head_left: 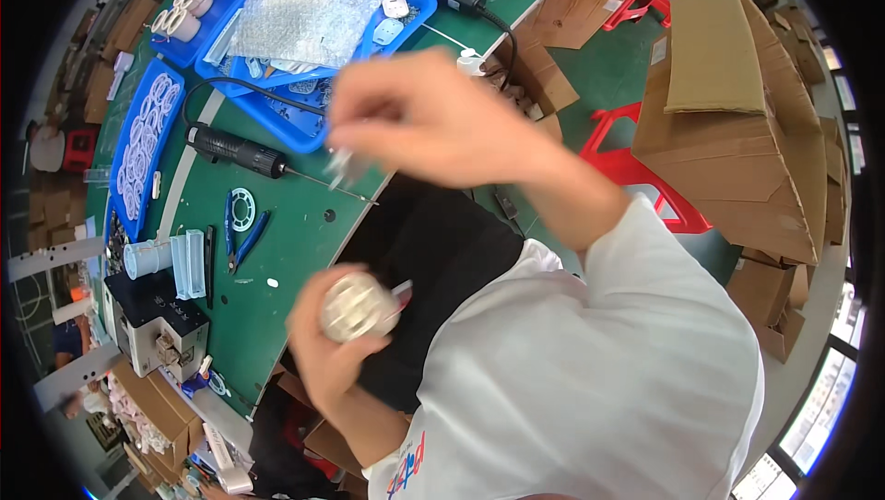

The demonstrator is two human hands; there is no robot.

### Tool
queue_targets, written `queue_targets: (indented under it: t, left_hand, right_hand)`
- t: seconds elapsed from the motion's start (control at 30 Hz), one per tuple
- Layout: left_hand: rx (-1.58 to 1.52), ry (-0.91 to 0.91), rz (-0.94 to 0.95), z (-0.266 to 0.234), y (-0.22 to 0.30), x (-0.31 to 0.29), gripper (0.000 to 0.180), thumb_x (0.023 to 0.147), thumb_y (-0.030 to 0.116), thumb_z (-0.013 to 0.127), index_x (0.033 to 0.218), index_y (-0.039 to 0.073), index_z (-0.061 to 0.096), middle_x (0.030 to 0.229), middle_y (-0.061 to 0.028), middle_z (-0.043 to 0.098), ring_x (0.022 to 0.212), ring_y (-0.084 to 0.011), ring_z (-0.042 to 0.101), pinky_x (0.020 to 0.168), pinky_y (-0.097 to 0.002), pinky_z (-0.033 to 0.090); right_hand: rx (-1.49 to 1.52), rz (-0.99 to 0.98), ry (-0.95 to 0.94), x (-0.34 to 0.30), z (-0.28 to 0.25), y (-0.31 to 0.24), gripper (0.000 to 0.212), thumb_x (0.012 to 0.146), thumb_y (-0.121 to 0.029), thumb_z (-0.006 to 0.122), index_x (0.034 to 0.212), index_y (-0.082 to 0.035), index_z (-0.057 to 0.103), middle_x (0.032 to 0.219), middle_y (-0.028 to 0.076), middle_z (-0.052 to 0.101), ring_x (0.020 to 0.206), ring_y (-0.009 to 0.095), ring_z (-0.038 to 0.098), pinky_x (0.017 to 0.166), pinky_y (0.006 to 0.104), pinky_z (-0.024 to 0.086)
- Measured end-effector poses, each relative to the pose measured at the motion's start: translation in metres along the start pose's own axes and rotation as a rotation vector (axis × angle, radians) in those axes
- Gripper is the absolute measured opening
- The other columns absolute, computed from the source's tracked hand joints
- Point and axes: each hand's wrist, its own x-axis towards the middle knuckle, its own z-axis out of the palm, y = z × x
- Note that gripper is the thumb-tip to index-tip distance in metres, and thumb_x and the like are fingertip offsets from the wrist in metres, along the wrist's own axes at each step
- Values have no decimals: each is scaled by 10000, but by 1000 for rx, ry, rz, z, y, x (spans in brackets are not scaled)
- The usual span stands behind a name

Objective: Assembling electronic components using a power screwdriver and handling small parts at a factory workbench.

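My left hand (pixel 318 348) is closed around a round cream plastic housing (pixel 358 306), held above my lap just off the table edge. A short reddish wire or lead seems to stick out beside it. Farther up, my right hand (pixel 415 117) is in motion with its fingers pinched over the table edge near a blue tray (pixel 300 136). Between the fingertips is a small, pale, blurred piece (pixel 343 168) whose kind I cannot make out. Close to that hand, a black electric screwdriver (pixel 235 150) lies on the green table (pixel 295 242), its long bit pointing toward the edge.
Blue-handled nippers (pixel 244 240) and a white ring (pixel 242 210) lie on the table. A blue tray of white rings (pixel 147 136), cream cylindrical parts (pixel 195 0), a bubble-wrap sheet (pixel 309 16) and a black-and-grey machine (pixel 157 320) stand around. Cardboard boxes (pixel 728 150) and red stools (pixel 645 164) are at right.
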Motion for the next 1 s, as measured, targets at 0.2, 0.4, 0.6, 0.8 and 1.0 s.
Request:
queue_targets:
  t: [0.2,0.4,0.6,0.8,1.0]
  left_hand:
    - [348,-529,-12,136,-52,90,520,840,277,871,1242,28,654,1117,-143,731,1007,-319,689,900,-392,526]
    - [466,-358,258,188,-66,124,605,882,238,831,1373,-27,598,1145,-164,719,1067,-355,679,979,-433,542]
    - [34,-279,73,133,-20,94,489,907,82,796,1341,-40,608,1142,-164,723,1021,-256,704,903,-341,574]
    - [-378,201,178,83,1,62,295,923,-42,752,1204,-32,664,1091,-151,740,897,-153,704,791,-243,578]
    - [-347,426,211,35,7,30,175,951,-30,736,1115,-42,675,961,-138,739,774,-159,694,729,-251,586]
  right_hand:
    - [70,288,297,-52,-85,-33,34,980,-32,684,975,-10,710,881,75,741,637,87,596,591,181,446]
    - [32,254,380,-96,-113,-25,20,965,-4,675,956,-4,692,782,53,687,652,96,605,607,203,483]
    - [232,305,317,-92,-81,4,9,976,16,666,980,17,674,858,87,703,684,117,639,643,204,509]
    - [592,172,79,-51,6,17,48,995,3,647,1041,16,646,1081,177,754,717,159,683,680,250,569]
    - [560,207,-100,-27,51,-6,223,934,80,691,1141,11,641,1090,146,726,835,173,697,749,265,586]
